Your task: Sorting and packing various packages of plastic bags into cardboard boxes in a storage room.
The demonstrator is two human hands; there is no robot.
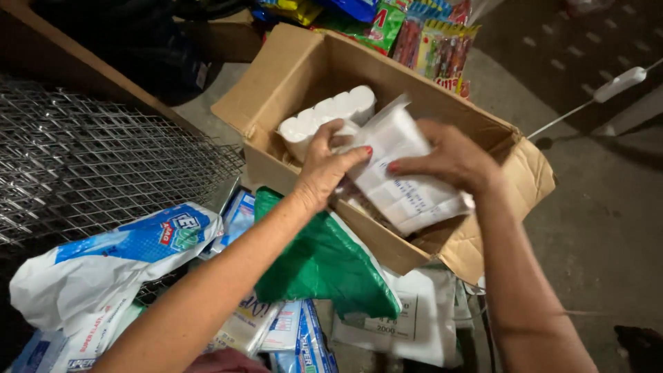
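box: one big cardboard box, flaps open, sitting on the floor. That's where I'm working, both hands over its front half.

wire mesh: one sheet of metal grid off to my left, nothing to do with my hands right now.

bags: one white and blue plastic bag lower left, one green plastic bag slumped against the front of the box, one white bag lying beside the green one. More flat printed packets peek out under them; I can't count those properly.

snack packs: a heap of colourful ones behind the far wall of the box, too overlapped to count.

packet: one clear plastic packet of white stuff, held tilted over the box, just above its inside, not resting on anything I can see.

rolls: about four white rolls standing in a row inside the box at the back left. There may be more hidden below.

left hand: my left hand has its fingers closed round the packet's left edge, thumb on top.

right hand: my right hand is curled over the packet's right side, fingertips pressed onto it, so both hands are clamped on the same packet.

progress: my guess is I'm somewhere in the middle. The rolls are already in the box, the packet's in the air, and there's plenty of loose stuff outside. The box looks far from full.
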